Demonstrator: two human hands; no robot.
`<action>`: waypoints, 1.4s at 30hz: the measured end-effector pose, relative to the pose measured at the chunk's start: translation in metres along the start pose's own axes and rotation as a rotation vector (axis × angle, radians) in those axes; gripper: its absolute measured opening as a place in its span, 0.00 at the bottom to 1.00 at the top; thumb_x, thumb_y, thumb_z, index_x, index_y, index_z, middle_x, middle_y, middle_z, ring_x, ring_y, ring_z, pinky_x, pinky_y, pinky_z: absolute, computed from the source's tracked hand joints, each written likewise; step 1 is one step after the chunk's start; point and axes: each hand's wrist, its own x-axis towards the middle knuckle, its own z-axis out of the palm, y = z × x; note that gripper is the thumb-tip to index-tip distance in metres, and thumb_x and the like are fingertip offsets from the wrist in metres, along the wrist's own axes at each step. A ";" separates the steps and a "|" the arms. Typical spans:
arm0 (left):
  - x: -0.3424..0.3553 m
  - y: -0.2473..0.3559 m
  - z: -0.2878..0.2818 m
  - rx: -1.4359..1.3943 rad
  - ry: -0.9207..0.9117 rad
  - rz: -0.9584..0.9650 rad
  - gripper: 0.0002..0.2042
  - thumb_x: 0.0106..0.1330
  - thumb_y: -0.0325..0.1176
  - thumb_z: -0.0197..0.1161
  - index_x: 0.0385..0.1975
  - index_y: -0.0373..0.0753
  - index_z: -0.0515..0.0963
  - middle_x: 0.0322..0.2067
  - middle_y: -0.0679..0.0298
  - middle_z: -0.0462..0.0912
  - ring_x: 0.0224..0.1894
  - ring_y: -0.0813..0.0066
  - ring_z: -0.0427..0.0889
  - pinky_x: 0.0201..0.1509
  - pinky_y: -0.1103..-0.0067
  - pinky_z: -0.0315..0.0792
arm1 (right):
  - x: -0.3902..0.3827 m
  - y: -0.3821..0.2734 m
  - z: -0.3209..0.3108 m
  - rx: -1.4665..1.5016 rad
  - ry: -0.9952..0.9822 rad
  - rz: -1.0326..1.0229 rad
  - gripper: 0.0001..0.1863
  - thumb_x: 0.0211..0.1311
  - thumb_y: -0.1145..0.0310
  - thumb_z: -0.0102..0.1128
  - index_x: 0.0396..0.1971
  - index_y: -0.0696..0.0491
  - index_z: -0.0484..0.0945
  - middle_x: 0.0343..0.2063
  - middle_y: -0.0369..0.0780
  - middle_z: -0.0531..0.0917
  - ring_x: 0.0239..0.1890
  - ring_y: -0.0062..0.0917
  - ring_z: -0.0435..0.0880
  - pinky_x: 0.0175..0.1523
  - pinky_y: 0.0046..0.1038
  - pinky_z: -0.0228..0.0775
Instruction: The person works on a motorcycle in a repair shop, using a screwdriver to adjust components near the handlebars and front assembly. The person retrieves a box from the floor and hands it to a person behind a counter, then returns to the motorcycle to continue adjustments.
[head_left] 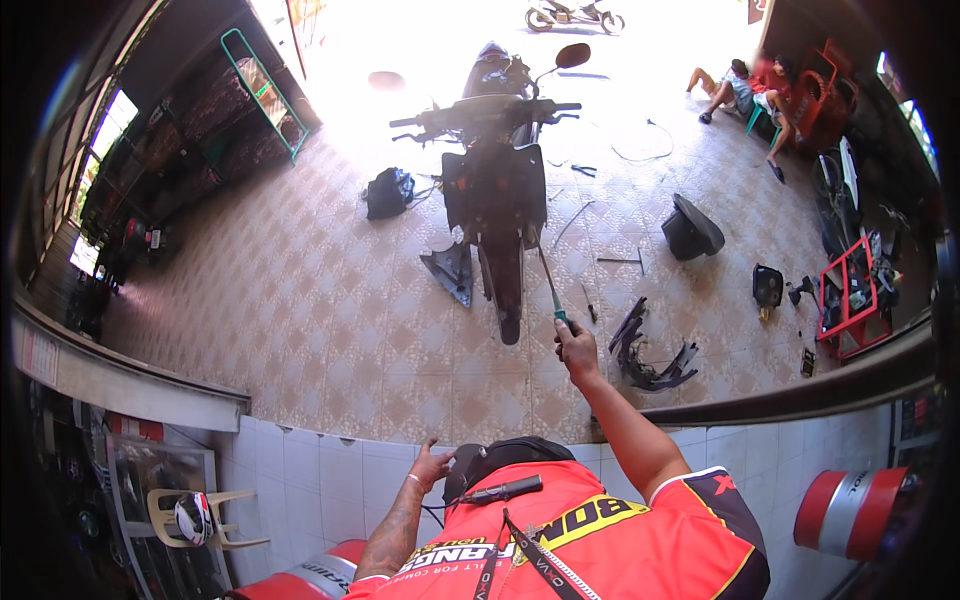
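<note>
My right hand (pixel 576 350) is stretched out in front of me, closed round a screwdriver (pixel 559 308) with a green handle. The long shaft points forward, and its tip is close to the right side of a dark motorcycle (pixel 494 190) whose front wheel faces me. Whether the tip touches the motorcycle I cannot tell. My left hand (pixel 430 467) is low beside my waist with its fingers apart and nothing in it. A dark body panel (pixel 449 273) lies on the floor left of the wheel.
Right of the motorcycle are a black bucket-like part (pixel 691 229), a curved dark fairing piece (pixel 648 352), a T-shaped tool (pixel 625 261) and a red metal frame (pixel 848 298). A black bag (pixel 389 192) lies to its left. Two people sit at the far right.
</note>
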 end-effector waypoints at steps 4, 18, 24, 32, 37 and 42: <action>0.059 0.062 0.013 0.064 -0.068 0.003 0.42 0.62 0.31 0.71 0.71 0.51 0.51 0.33 0.65 0.76 0.26 0.78 0.74 0.32 0.75 0.79 | 0.040 -0.030 0.004 -0.075 -0.043 -0.124 0.18 0.67 0.57 0.62 0.45 0.57 0.82 0.24 0.33 0.79 0.19 0.13 0.74 0.25 0.21 0.67; 0.277 0.231 0.017 0.061 -0.207 -0.125 0.42 0.61 0.28 0.71 0.71 0.49 0.52 0.25 0.67 0.73 0.21 0.80 0.70 0.23 0.77 0.70 | 0.130 -0.010 0.027 -0.747 0.002 0.055 0.24 0.62 0.49 0.62 0.45 0.55 0.84 0.36 0.49 0.87 0.41 0.39 0.87 0.47 0.37 0.75; 0.305 0.278 0.025 0.003 -0.131 -0.113 0.42 0.60 0.29 0.72 0.71 0.48 0.53 0.26 0.68 0.72 0.22 0.81 0.69 0.26 0.77 0.73 | 0.236 -0.030 0.100 -0.849 -0.283 -0.217 0.25 0.64 0.50 0.62 0.50 0.55 0.82 0.43 0.50 0.85 0.47 0.40 0.85 0.53 0.36 0.74; 0.311 0.370 0.040 -0.061 -0.013 -0.035 0.40 0.61 0.29 0.72 0.71 0.49 0.54 0.25 0.71 0.70 0.23 0.82 0.69 0.27 0.78 0.74 | 0.347 -0.075 0.223 -0.830 -0.753 -0.202 0.27 0.69 0.49 0.55 0.52 0.57 0.80 0.41 0.51 0.85 0.46 0.41 0.85 0.52 0.37 0.73; 0.328 0.418 0.036 0.011 0.021 0.019 0.41 0.61 0.31 0.72 0.71 0.46 0.54 0.30 0.67 0.73 0.26 0.81 0.73 0.30 0.77 0.77 | 0.364 -0.082 0.281 -0.792 -0.846 -0.227 0.25 0.71 0.50 0.52 0.52 0.58 0.79 0.43 0.53 0.84 0.47 0.45 0.83 0.52 0.40 0.73; 0.365 0.465 0.017 0.074 -0.052 0.040 0.41 0.61 0.33 0.72 0.71 0.44 0.53 0.31 0.67 0.73 0.27 0.80 0.74 0.31 0.77 0.77 | 0.372 -0.087 0.324 -0.622 -0.790 -0.027 0.25 0.72 0.52 0.53 0.53 0.58 0.79 0.36 0.43 0.85 0.36 0.27 0.84 0.41 0.29 0.75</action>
